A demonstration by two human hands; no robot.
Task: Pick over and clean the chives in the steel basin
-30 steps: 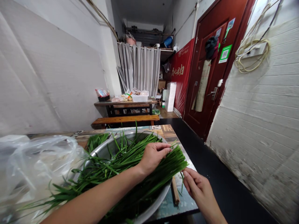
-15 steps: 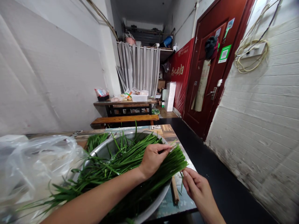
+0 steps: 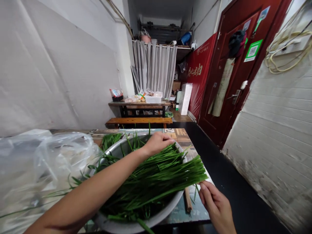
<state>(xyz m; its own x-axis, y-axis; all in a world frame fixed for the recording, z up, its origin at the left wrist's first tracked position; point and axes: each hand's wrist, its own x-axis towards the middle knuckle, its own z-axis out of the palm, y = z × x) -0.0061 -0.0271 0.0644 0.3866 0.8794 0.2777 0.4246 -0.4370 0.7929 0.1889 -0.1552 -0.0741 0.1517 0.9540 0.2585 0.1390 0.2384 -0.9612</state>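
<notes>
A large metal basin point(image 3: 168, 213) holds a thick heap of long green garlic chives point(image 3: 156, 177), their cut ends jutting past its right rim. My left hand point(image 3: 158, 143) reaches across the heap to the basin's far side. Its fingers are drawn together in a pinch; what they hold, if anything, is hidden. Beyond the right rim, my right hand point(image 3: 216, 201) pinches the lower edge of the chive ends between thumb and forefinger. A bundle of thin wooden sticks point(image 3: 187, 200) lies on the table just left of that hand.
Clear plastic bags point(image 3: 65, 156) stand left of the basin. More chives point(image 3: 110, 140) lie behind it on the patterned table point(image 3: 181, 135). Farther back are a wooden bench point(image 3: 138, 120) and a table with a white tub point(image 3: 153, 98). A red door point(image 3: 219, 87) is at the right.
My left hand has moved from the chive ends back and left, over the heap's far side. My right hand stays at the lower chive ends. The view has shifted slightly left.
</notes>
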